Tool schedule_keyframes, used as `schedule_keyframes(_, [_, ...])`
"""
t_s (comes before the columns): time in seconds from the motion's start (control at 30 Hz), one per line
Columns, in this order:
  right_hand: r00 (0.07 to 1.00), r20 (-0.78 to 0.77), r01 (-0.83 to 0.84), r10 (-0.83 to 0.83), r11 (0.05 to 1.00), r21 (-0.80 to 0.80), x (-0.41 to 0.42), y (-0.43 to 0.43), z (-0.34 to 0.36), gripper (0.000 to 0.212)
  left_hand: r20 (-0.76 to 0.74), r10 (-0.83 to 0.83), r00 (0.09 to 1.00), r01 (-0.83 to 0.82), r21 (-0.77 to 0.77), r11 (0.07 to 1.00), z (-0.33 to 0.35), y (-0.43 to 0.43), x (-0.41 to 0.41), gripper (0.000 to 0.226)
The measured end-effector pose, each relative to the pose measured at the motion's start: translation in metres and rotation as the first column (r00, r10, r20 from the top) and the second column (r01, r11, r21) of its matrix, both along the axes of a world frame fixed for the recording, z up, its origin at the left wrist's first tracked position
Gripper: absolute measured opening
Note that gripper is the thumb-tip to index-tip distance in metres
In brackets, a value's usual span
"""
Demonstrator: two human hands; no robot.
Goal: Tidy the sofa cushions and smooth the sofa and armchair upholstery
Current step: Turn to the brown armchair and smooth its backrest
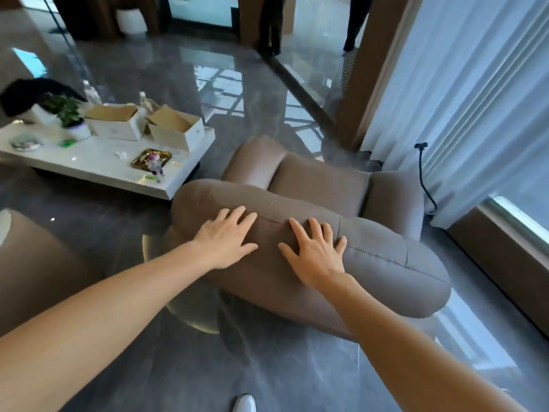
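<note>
A taupe armchair stands in the middle of the view, seen from behind its padded backrest. Its seat and two rounded arms lie beyond the backrest. My left hand rests flat on the top of the backrest, fingers spread, left of centre. My right hand lies flat beside it, fingers apart, close to a stitched seam. Neither hand holds anything. Part of a sofa in the same fabric shows at the left edge.
A white low table at the left carries two open boxes, a potted plant and a gold tray. Curtains and a black cable are at the right. Glossy grey floor surrounds the chair; a person's legs stand far back.
</note>
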State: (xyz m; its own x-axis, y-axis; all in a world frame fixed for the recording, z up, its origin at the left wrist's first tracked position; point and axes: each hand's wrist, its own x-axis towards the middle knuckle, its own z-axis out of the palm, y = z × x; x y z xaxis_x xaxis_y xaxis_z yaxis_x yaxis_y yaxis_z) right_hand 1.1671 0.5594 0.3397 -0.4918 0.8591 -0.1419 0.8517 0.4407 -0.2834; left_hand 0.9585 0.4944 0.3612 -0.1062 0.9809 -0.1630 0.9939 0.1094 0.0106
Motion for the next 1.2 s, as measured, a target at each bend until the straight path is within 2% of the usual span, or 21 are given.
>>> schedule_keyframes(0.07, [0.998,-0.004,0.060,-0.060,0.998,0.017,0.000,0.008,-0.006,0.069,-0.025,-0.064,0.998,0.064,-0.021,0.998,-0.004,0.018,-0.009,0.083])
schedule_keyframes(0.17, [0.997,0.012,0.070,-0.072,0.988,0.136,0.008,0.011,-0.013,0.073,-0.103,-0.225,0.969,0.223,-0.037,0.974,-0.011,0.033,-0.018,0.093])
schedule_keyframes(0.27, [0.998,-0.021,0.056,-0.053,0.983,0.176,0.013,0.013,-0.018,0.068,-0.140,-0.249,0.958,0.251,-0.003,0.968,-0.025,0.031,-0.018,0.092])
schedule_keyframes(0.63, [0.992,-0.094,-0.056,0.079,0.972,0.230,0.064,0.034,-0.029,0.065,-0.146,-0.154,0.977,0.151,-0.032,0.988,-0.035,0.031,0.038,0.090])
schedule_keyframes(0.93, [0.958,-0.099,-0.251,0.268,0.955,0.158,0.146,0.090,-0.018,0.066,-0.157,0.054,0.986,-0.070,-0.095,0.993,-0.021,0.048,0.136,0.086])
schedule_keyframes(1.2, [0.920,-0.099,-0.353,0.378,0.913,0.207,0.225,0.127,-0.021,0.064,-0.110,0.175,0.978,-0.180,-0.037,0.983,-0.032,0.056,0.228,0.087])
